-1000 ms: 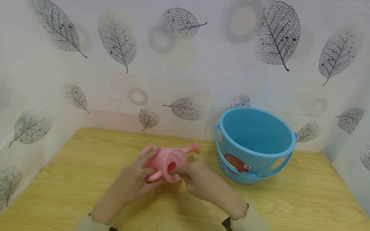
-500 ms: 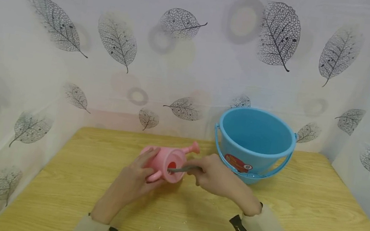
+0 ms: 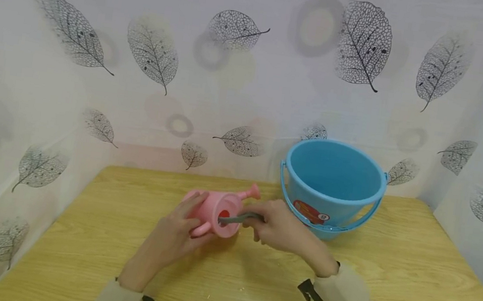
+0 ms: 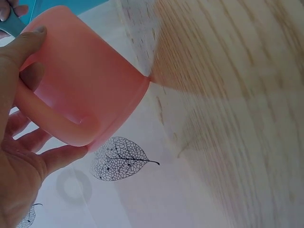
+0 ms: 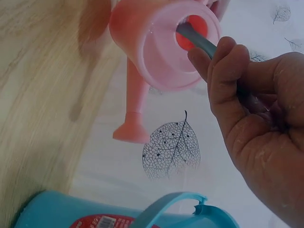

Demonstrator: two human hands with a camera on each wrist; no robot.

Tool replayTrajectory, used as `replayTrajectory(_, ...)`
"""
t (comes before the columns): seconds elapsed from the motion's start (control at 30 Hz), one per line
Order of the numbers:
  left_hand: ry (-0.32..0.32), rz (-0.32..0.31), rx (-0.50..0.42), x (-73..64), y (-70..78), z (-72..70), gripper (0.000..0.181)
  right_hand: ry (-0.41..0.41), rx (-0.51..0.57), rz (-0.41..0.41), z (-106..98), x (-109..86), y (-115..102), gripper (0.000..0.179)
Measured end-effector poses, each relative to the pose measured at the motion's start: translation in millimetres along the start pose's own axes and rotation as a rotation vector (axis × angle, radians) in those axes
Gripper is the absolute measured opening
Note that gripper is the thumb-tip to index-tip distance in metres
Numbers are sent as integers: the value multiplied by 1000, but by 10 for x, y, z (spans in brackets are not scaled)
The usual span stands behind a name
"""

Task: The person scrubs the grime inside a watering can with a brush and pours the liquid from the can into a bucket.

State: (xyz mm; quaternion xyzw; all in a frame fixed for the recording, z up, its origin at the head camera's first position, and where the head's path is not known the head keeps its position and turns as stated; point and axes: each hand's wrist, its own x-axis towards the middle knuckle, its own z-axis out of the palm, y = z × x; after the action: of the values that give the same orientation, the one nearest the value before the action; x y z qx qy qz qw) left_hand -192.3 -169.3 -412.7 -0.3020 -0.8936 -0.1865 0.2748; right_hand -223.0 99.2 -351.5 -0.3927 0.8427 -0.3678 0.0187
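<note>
A pink watering can [image 3: 210, 208] lies tilted in the head view, its mouth facing right and its spout pointing back right. My left hand [image 3: 173, 233] grips it by the handle side; in the left wrist view the thumb reaches towards the rim and other fingers lie below. From the right, my right hand [image 3: 279, 229] holds a slim, curved grey-green tool [image 3: 243, 217]. The right wrist view shows this tool running into the round red-looking opening [image 5: 195, 27] within the can's mouth. Its far end is hidden inside, so its kind is unclear.
A light blue bucket [image 3: 330, 208] with a red label and a lowered bail handle stands upright at the back right, close behind my right hand. The wooden table [image 3: 88, 232] meets a leaf-patterned backdrop [image 3: 254, 91] at the back and sides. Small droplet-like specks lie near the front.
My right hand has drawn back to the right from the can's mouth, exposing more of the tool, then shifted slightly. The left hand and the can have stayed in place.
</note>
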Motion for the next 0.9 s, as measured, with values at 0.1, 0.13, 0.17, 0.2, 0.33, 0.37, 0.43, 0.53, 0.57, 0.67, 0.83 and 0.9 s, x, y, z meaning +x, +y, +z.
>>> replayTrajectory(0.1, 2, 4, -2, -3, -3, -2, 33, 6, 1, -14, 62, 29, -2, 21)
replayTrajectory(0.13, 2, 5, -3, -4, -3, -2, 33, 9, 6, -15, 84, 38, -4, 21)
replayTrajectory(0.17, 3, 6, -4, -4, -3, -3, 32, 10, 14, -16, 108, 47, -6, 21)
replayTrajectory(0.2, 3, 7, -3, -5, -3, -3, 33, 11, 21, -20, 129, 56, -6, 20)
replayTrajectory(0.33, 3, 4, 0, -8, -3, -3, 32, 19, 36, -31, 202, 89, -12, 18)
replayTrajectory(0.37, 3, 2, 1, -10, -3, -2, 32, 19, 39, -39, 217, 96, -11, 18)
replayTrajectory(0.43, 3, -1, 3, -12, -3, -1, 32, 16, 48, -37, 244, 109, -13, 18)
replayTrajectory(0.53, 2, -5, 5, -12, -3, 1, 32, 12, 67, -26, 279, 124, -17, 18)
replayTrajectory(0.57, 2, -5, 7, -13, -4, 2, 33, 9, 71, -20, 288, 127, -22, 19)
replayTrajectory(0.67, 2, -9, 11, -14, -8, 1, 33, 10, 79, -8, 312, 136, -17, 19)
replayTrajectory(0.83, 9, -5, 10, -13, -3, -6, 35, 9, 113, 30, 327, 139, 1, 20)
replayTrajectory(0.9, 13, 0, 10, -11, 1, -8, 36, 8, 131, 64, 324, 135, 1, 20)
